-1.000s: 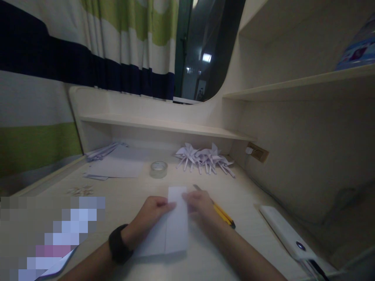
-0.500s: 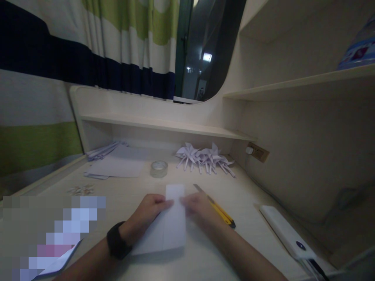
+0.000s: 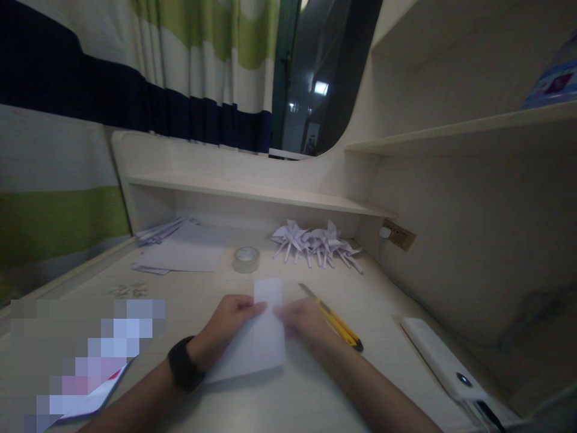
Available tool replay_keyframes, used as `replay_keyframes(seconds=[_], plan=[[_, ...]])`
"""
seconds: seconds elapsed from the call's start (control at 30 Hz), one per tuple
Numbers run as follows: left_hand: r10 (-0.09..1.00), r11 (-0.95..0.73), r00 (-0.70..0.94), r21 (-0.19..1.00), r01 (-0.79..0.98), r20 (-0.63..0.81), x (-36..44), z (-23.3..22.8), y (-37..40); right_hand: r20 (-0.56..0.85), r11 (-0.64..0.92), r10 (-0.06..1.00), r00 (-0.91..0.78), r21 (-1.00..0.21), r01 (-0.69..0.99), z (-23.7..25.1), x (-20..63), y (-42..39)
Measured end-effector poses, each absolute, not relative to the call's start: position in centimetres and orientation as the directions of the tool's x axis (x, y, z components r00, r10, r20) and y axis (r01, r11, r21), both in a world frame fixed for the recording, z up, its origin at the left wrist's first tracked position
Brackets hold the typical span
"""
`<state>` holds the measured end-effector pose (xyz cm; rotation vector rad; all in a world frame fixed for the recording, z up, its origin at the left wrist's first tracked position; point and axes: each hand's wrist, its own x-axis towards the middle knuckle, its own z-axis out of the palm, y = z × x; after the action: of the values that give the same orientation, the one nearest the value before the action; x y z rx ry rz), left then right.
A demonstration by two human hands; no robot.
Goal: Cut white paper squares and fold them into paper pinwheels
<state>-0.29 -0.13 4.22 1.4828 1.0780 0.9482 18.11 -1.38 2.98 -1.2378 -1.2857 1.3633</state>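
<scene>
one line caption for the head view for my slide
Both hands, left and right, pinch a folded white paper on a desk beside a yellow utility knife.

Head camera looks forward and down; desk (image 3: 189, 313) close below.

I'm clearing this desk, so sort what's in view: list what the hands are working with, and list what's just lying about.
In hand: paper, pinched by left hand and right hand.

Lying about: knife beside the right hand, tape, folded shapes, sheets, power bank.
</scene>
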Motion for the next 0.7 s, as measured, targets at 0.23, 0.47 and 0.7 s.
replay_keyframes(seconds=[0.23, 0.47, 0.7], plan=[[0.964, -0.055, 0.265, 0.992, 0.113, 0.023, -0.3, 4.2, -0.4, -0.064, -0.061, 0.993, -0.1, -0.998, 0.026, 2.8, 17.8, -1.6], [0.974, -0.024, 0.223, 1.0, -0.016, 0.027, 0.1, 4.3, -0.7, -0.002, 0.001, 1.0, 0.025, -0.994, -0.107, 1.4, 17.6, -0.9], [0.938, 0.082, 0.345, 0.989, -0.126, -0.034, -0.2, 4.1, -0.3, -0.004, -0.009, 0.999, -0.051, -0.995, -0.103, 1.7, 18.7, -0.7]])
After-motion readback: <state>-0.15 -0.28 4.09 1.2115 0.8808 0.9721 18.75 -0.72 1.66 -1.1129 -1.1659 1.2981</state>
